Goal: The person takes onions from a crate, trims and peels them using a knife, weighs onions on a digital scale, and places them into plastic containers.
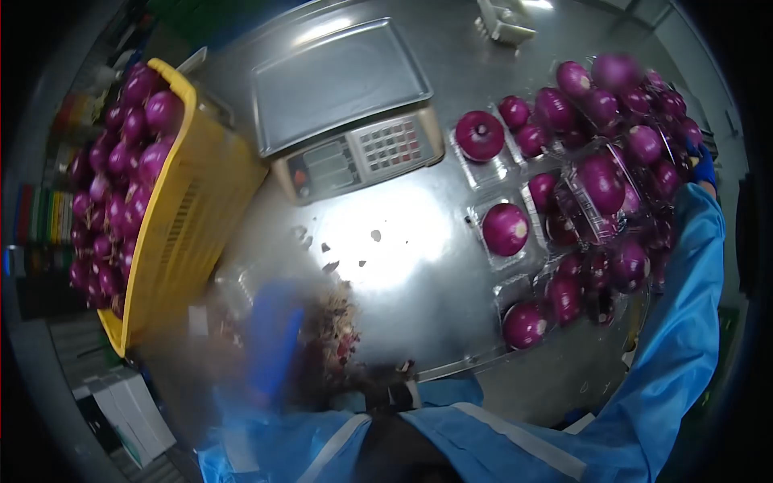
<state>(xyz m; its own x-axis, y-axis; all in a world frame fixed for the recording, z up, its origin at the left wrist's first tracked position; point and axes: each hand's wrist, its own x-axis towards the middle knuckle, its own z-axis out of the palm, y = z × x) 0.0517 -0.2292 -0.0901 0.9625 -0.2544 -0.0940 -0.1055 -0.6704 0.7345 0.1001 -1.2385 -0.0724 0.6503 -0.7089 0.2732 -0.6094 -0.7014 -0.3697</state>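
Observation:
My left hand (274,334), in a blue glove, is smeared by motion above the near left part of the steel table. Its fingers cannot be made out. Dry onion skins (338,330) lie just beside it. At the far right, my right hand (704,167), also blue-gloved, reaches the outer side of a pile of red onions (600,183) in clear plastic trays. What its fingers do there is mostly hidden. More red onions (506,229) sit in clear trays (483,171) along the inner side of the group.
A scale (342,88) with a steel pan stands at the back of the steel table (435,298). On the left, a tilted yellow crate (189,217) is full of red onions (121,161). A small pale container (507,22) sits at the far edge. A white box (133,414) is lower left.

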